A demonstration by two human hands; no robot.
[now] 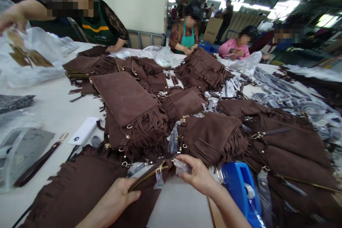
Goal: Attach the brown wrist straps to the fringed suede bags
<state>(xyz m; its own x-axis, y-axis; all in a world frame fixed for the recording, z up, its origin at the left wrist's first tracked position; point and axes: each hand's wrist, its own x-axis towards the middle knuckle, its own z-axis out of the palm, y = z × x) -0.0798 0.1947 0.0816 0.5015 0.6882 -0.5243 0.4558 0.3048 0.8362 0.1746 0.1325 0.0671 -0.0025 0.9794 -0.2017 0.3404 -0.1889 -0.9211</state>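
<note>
The dark brown suede pouch (146,199) with a gold zipper lies at the bottom centre of the frame, in our hands. Our hands are apart: our left hand (117,197) is clamped on the pouch's zipper edge, thumb on top, and our right hand (196,172) pinches a small fitting in clear plastic (182,166) at the zipper's far end. Between them hangs a plastic-wrapped zipper pull (159,180).

At the lower left we have a fringed dark brown suede piece (80,185), partly under our left forearm. Just right of our right forearm stands a blue tape dispenser (237,185). Brown zippered bags (291,149) overlap at the right of the frame.

Farther along the white counter (57,103), a brown wrist strap (40,164) and a white rectangular device (84,130) lie on the left. A pile of fringed brown bags (125,99) fills the middle, and grey plastic-wrapped straps (280,89) heap up at the right.

Across from us, at the upper left, a person in a dark green apron (94,25) holds brown pieces (29,55) near a clear plastic bag (16,71). Beyond, at the upper centre, we see a person in a teal apron (188,37) and, to the right, a person in a pink top (236,46).
</note>
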